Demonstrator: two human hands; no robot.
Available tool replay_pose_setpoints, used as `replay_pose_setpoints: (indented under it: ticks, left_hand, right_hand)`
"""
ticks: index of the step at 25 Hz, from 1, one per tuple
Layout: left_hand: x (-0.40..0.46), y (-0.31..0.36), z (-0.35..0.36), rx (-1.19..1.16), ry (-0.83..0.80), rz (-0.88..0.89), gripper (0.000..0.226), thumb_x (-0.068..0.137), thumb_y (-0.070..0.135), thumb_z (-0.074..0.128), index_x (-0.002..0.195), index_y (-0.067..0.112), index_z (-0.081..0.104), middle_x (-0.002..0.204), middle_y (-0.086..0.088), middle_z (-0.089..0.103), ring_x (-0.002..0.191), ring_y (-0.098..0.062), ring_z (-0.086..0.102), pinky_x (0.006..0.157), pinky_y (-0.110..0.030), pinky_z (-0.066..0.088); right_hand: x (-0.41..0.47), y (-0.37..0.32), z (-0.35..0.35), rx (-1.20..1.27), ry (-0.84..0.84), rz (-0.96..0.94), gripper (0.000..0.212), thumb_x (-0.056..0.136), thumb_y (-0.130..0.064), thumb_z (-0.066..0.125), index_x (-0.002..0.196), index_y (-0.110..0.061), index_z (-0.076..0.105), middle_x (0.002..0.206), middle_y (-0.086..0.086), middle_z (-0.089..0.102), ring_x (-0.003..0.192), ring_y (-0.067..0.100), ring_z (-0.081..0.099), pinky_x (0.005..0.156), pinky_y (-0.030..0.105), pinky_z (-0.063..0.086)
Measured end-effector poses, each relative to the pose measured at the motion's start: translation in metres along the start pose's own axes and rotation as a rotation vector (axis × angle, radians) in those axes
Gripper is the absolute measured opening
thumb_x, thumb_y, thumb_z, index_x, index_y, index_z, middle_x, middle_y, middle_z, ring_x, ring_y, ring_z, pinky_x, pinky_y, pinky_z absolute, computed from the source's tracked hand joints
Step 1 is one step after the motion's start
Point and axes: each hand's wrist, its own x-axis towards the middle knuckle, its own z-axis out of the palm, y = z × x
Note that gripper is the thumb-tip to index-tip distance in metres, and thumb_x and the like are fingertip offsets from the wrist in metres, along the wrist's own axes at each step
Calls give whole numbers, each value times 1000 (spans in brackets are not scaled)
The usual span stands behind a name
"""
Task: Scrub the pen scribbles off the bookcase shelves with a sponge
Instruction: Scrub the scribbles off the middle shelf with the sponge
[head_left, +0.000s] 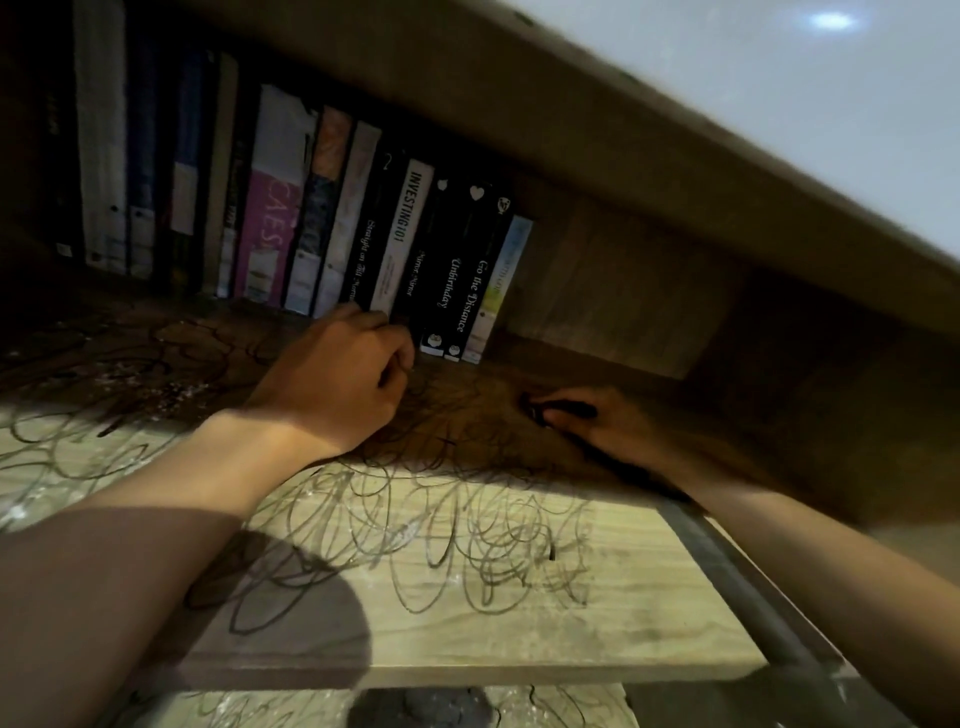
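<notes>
A wooden shelf looped with pen scribbles holds books at twelve o'clock; left hand curled empty, right hand pinching something dark, unidentifiable.

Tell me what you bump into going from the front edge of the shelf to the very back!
Bare front of the shelf → pen scribbles → the two hands, left hand and right hand, about level → row of books standing at the back.

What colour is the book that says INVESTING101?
White spine with black letters, seen in the head view.
</notes>
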Motion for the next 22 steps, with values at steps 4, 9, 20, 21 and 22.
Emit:
replay_pose_setpoints:
  ticks: [4, 9, 20, 21, 22]
  left_hand:
    - [-2, -1, -4, 8, -37, -38, 11, 86, 13, 56, 89, 17, 65, 89, 0, 59, 100, -23, 48, 82, -38, 45]
    - [-2, 1, -3, 54, -64, -53, 15, 88, 16, 52, 94, 16, 65, 96, -3, 61, 101, -24, 49, 83, -41, 46]
    - [-1, -3, -1, 60, -60, -64, 15, 91, 22, 50, 98, 21, 63, 99, 4, 59, 105, -16, 46, 85, -28, 40]
    - [-1, -3, -1, 55, -56, -63, 15, 91, 22, 50, 98, 21, 62, 99, 4, 59, 105, -16, 45, 85, -28, 40]
    - [-1, -3, -1, 52, -51, -60, 14, 90, 22, 50, 97, 21, 62, 99, 4, 59, 105, -16, 46, 86, -28, 40]
  right_hand:
    - [48, 2, 12, -92, 71, 153, 29, 98, -30, 52, 122, -20, 63, 126, 2, 61, 116, 18, 56, 92, 22, 39]
    - [26, -16, 23, 58, -49, -122, 28, 95, -14, 56, 122, -11, 63, 118, -15, 59, 108, -13, 53, 94, 6, 38]
    - [33, -18, 19, 140, -69, -63, 28, 93, -16, 58, 120, -13, 65, 118, -11, 63, 101, -14, 56, 85, 1, 38]
    - [40, -14, 18, 128, -42, -38, 27, 94, -18, 58, 119, -14, 65, 117, -8, 64, 99, -12, 58, 80, -1, 38]
    - [50, -10, 19, 89, 8, -5, 26, 95, -22, 57, 119, -16, 65, 117, -7, 63, 100, -7, 58, 76, -1, 37]
